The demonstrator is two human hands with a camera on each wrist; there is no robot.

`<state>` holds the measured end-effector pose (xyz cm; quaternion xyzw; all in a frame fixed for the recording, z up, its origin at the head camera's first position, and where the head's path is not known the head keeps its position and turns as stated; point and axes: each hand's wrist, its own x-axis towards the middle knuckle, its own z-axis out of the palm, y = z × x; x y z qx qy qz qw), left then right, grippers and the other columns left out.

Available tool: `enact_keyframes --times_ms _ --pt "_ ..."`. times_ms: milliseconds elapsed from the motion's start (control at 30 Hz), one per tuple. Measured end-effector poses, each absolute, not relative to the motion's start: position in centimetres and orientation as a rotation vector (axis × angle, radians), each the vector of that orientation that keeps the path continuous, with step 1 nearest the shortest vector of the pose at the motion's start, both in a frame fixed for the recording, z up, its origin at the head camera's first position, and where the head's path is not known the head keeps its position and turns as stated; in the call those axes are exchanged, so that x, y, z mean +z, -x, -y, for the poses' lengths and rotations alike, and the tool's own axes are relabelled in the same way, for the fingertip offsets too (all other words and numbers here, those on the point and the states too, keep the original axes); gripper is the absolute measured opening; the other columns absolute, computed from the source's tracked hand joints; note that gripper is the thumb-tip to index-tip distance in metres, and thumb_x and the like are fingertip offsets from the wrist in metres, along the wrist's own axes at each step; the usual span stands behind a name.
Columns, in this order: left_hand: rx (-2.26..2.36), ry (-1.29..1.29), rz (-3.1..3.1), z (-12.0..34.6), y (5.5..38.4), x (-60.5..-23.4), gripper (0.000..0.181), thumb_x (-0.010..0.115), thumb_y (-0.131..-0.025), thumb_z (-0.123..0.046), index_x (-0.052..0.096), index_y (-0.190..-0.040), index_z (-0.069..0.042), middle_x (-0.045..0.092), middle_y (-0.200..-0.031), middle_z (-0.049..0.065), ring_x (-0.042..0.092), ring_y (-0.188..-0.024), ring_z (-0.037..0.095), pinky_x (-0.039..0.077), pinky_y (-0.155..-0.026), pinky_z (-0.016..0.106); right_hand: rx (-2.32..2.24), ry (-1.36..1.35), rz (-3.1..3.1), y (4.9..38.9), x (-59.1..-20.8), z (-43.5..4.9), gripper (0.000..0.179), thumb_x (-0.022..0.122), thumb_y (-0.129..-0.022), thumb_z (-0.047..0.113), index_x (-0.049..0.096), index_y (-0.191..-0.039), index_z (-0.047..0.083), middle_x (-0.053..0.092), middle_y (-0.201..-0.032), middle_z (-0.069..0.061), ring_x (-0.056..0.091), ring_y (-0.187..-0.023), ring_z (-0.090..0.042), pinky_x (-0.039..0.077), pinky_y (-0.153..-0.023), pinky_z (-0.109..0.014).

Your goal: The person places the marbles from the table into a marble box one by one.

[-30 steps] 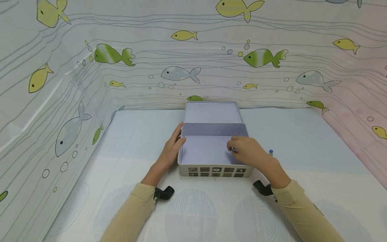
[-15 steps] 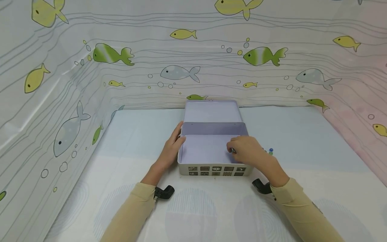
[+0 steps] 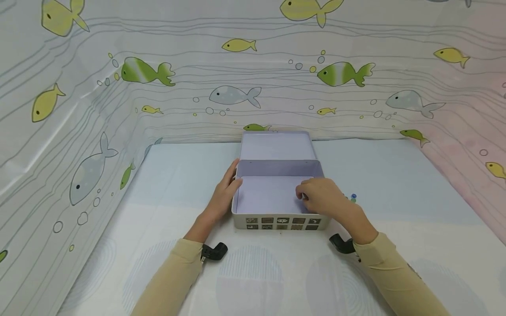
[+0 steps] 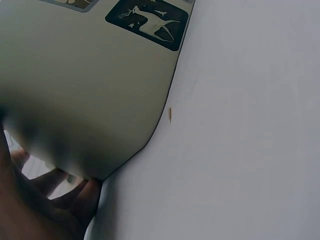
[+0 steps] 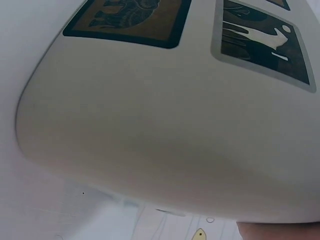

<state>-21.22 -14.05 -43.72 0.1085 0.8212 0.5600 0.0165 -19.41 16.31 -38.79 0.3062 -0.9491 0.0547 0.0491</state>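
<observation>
A tin box with a pale purple inside stands in the middle of the table, its hinged lid tipped back. My left hand holds the box's left side, thumb at the rim and fingers along the outer wall. In the left wrist view, fingers touch the box's edge. Over the right part of the box, my right hand has curled fingers. Something small and dark shows between them, too small to identify. The right wrist view mostly shows the box's printed front wall.
Small blue and green glassy pieces lie on the table right of the box, partly behind the right wrist. A fish-patterned cloth hangs behind and along the sides. Black wrist cameras project beneath both wrists.
Both hands and the box stay nearly in place; the view has shifted slightly. A little more of the small pieces beside the right wrist shows now.
</observation>
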Motion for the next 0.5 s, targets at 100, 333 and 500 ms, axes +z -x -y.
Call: enact_keyframes --times_ms 100,333,500 --pt "1.736 -0.325 -2.554 14.0 21.2 -43.7 0.06 0.04 -0.104 -0.038 0.014 -0.157 -0.045 0.023 -0.165 -0.005 0.028 -0.152 0.027 0.026 -0.12 0.056 0.191 -0.931 2.893 19.4 -38.9 -16.3 0.014 0.069 -0.081 0.003 0.074 -0.086 0.015 0.068 -0.078 0.005 0.051 -0.063 -0.009 0.044 -0.055 -0.025" --pt "1.741 -0.312 -2.546 13.9 21.1 -43.6 0.059 0.039 -0.104 -0.037 0.014 -0.157 -0.046 0.023 -0.165 -0.004 0.028 -0.152 0.028 0.027 -0.119 0.058 0.287 -0.925 2.92 19.3 -38.6 -16.5 0.014 0.067 -0.086 0.006 0.074 -0.096 0.013 0.07 -0.088 0.003 0.058 -0.072 -0.009 0.051 -0.065 -0.029" --pt "1.737 -0.307 -2.553 13.8 21.0 -43.5 0.06 0.039 -0.104 -0.036 0.014 -0.158 -0.042 0.025 -0.165 -0.002 0.029 -0.151 0.028 0.027 -0.119 0.058 0.386 -0.931 2.927 19.2 -37.9 -16.8 0.016 0.065 -0.087 0.003 0.073 -0.099 0.009 0.07 -0.092 0.001 0.063 -0.082 -0.014 0.055 -0.074 -0.033"
